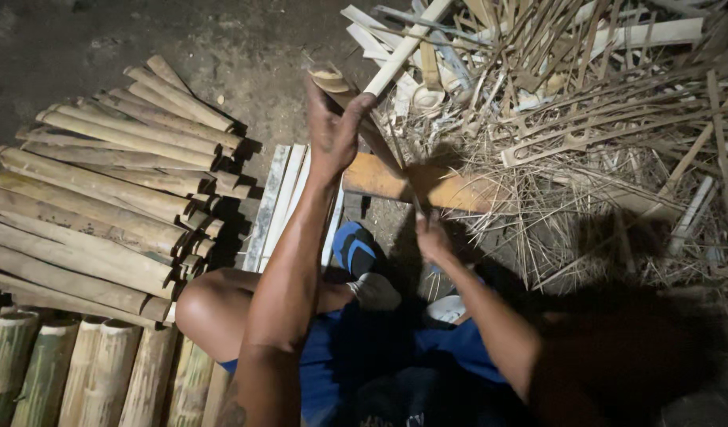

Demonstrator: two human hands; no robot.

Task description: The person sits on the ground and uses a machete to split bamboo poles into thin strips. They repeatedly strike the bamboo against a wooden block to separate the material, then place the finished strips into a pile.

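Bamboo poles (103, 198) lay stacked at your far left, with flat split slats (281, 198) just beside your knee. Your left hand (332, 130) was wrapped tight around the upper part of a bamboo piece (344, 91) standing tilted on a wooden block (451, 190). Your right hand (433, 239) was lower, in shadow; whether it gripped anything could not be told. Shavings and offcuts (585, 103) were piled to the right.

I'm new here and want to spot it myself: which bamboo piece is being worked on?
Find the heap of split scraps at upper right. At its left edge, the left hand grips one bamboo piece. Unlike the stacked poles, it stands tilted, its cut end up.
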